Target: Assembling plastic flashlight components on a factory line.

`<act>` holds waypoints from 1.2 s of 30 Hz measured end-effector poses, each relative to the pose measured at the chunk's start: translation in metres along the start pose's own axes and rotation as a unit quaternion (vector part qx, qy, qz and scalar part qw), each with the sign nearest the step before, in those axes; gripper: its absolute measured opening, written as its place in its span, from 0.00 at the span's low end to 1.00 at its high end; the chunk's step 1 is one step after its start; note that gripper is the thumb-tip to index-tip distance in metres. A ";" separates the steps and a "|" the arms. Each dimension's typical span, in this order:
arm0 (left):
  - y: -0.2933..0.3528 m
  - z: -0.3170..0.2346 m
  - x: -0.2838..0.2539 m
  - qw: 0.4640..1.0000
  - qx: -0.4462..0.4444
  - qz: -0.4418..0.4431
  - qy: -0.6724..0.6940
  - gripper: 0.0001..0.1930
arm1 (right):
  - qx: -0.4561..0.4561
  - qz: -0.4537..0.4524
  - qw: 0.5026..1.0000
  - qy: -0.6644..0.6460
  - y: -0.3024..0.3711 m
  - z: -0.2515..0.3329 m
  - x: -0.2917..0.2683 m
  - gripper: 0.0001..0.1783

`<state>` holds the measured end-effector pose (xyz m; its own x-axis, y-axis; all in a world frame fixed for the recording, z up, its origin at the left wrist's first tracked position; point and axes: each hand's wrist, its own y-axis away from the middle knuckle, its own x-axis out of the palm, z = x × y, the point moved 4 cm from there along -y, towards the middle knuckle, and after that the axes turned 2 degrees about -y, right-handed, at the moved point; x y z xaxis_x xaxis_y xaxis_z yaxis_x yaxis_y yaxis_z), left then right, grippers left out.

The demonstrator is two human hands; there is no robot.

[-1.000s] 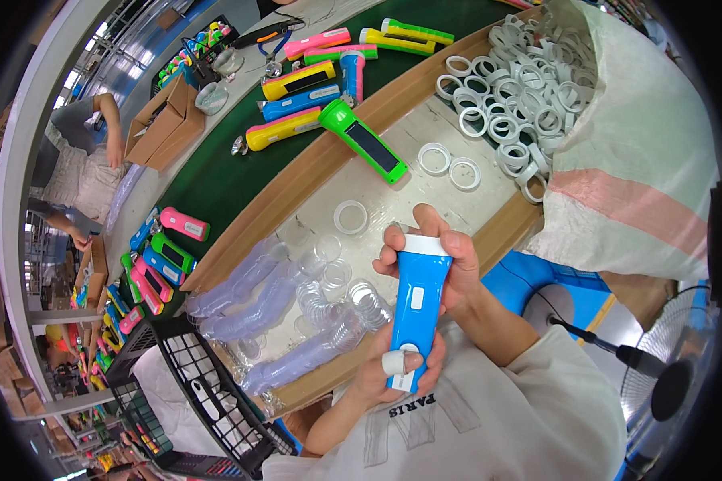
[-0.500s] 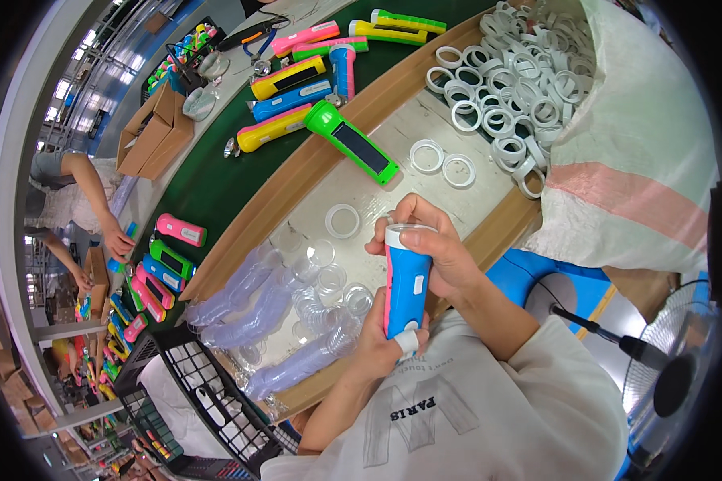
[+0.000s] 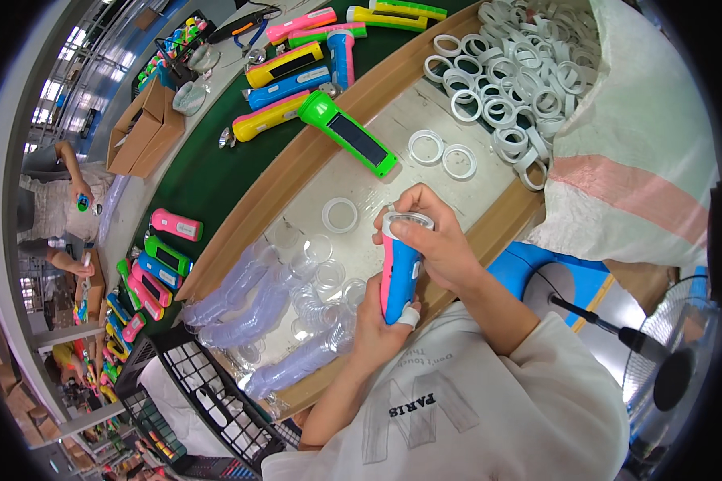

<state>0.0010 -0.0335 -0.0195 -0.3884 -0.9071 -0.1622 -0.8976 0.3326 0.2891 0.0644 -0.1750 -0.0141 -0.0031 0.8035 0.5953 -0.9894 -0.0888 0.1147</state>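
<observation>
Between my two hands stands a blue and pink flashlight, its white-ringed head up and tilted slightly. My left hand wraps the lower end of its body; a white wrap covers one finger. Around the white ring at the top, my right hand is closed, thumb on the rim. Just beyond lies a loose white ring on the pale work surface. Two more white rings lie farther off, beside a green flashlight with a dark panel that rests across the wooden edge.
Stacks of clear plastic discs lie at left. A heap of white rings spills from a woven sack. Several colored flashlights rest on the green belt. A black crate, a fan and a co-worker are nearby.
My hands have turned the flashlight, so more of its pink side shows and its head tips toward me. The co-worker's hand has lifted from the table.
</observation>
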 end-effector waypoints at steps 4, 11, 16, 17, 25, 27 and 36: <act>-0.006 -0.007 0.005 0.884 -0.122 0.128 0.433 0.26 | 0.105 0.007 0.973 -0.206 -0.002 -0.012 -0.009 0.32; -0.015 0.002 0.013 0.937 -0.108 0.084 0.322 0.23 | 0.159 0.051 0.983 -0.080 0.008 -0.006 -0.007 0.33; -0.022 0.001 0.003 0.976 -0.027 -0.004 0.216 0.23 | -0.022 -0.088 0.994 0.059 -0.106 0.073 -0.030 0.24; -0.023 0.000 0.005 0.975 -0.033 0.001 0.222 0.22 | -0.068 -0.109 0.987 0.097 -0.139 0.099 -0.036 0.24; -0.027 0.005 -0.004 0.992 -0.007 0.017 0.128 0.19 | -0.210 -0.435 0.715 0.505 -0.318 0.184 -0.184 0.39; -0.027 0.000 -0.031 0.996 -0.003 -0.016 0.092 0.16 | -0.306 -0.365 0.573 0.668 -0.319 0.178 -0.150 0.36; -0.080 -0.047 -0.096 0.977 0.111 -0.169 -0.071 0.09 | -0.196 -0.024 0.549 0.812 -0.393 0.086 -0.038 0.17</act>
<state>0.1196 0.0155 0.0170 -0.0733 -0.9352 -0.3465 -0.9965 0.0829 -0.0128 0.4660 -0.2215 -0.0138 0.2141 0.2924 -0.9320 -0.9482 -0.1671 -0.2703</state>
